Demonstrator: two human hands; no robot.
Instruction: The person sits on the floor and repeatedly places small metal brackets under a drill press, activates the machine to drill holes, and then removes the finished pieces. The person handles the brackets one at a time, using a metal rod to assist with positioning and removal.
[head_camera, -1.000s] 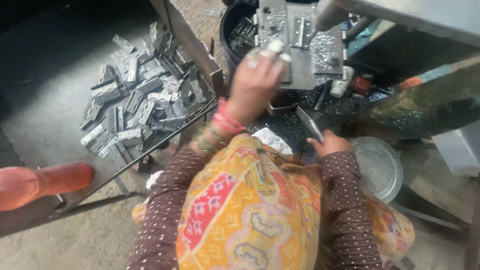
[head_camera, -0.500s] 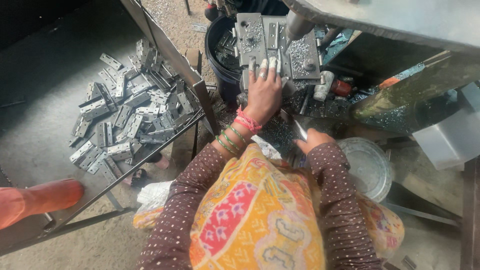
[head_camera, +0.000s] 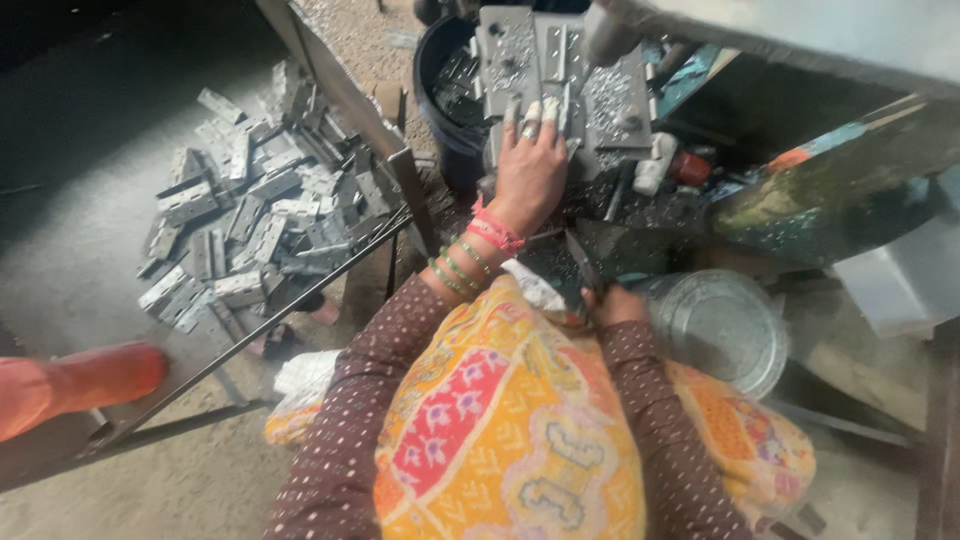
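My left hand (head_camera: 528, 165) reaches forward with spread fingers resting on a grey metal plate (head_camera: 508, 50) on the bed of a press machine (head_camera: 600, 95). It wears rings and red and green bangles. My right hand (head_camera: 612, 302) stays low near my lap, closed around a flat metal strip (head_camera: 582, 265) that sticks up from it. A yellow patterned cloth (head_camera: 510, 430) covers my lap.
A heap of grey metal hinge pieces (head_camera: 245, 215) lies on the floor at the left, behind a slanted metal frame bar (head_camera: 300, 295). A dark bucket (head_camera: 450, 95) stands under the machine. A round metal lid (head_camera: 725, 325) lies at the right. An orange-clad limb of another person (head_camera: 70, 385) shows at the far left.
My left hand has slid down the plate toward me and now lies flatter on it. My right hand has stayed low with the strip. The view has shifted slightly.
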